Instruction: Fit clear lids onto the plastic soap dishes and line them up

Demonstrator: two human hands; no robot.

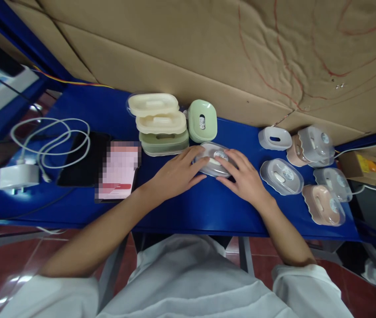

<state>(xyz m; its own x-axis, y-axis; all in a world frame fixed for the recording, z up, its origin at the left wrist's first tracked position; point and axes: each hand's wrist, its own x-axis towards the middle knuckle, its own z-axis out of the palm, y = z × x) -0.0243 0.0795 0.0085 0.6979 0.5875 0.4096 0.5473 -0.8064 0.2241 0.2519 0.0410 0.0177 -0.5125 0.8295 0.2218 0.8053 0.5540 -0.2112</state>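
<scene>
A small oval plastic box (211,167) with a clear lid, a white tab and a round sticker sits on the blue table in front of me. My left hand (176,171) grips its left side, with fingers over the lid. From the right, my right hand (244,177) holds the same box, fingertips on the lid near the sticker. Just behind it stands a green box (203,121) with a dark slot in its top. Left of that is a stack of cream lids (161,121) over a green box (164,142).
To the right are a pale grey slotted box (275,138), a clear-lidded grey box (282,176) and several pink and grey ones, including a pink box (324,205). A phone (119,170), white charger (18,176) and coiled cable (65,165) lie left. Cardboard (188,53) walls the back.
</scene>
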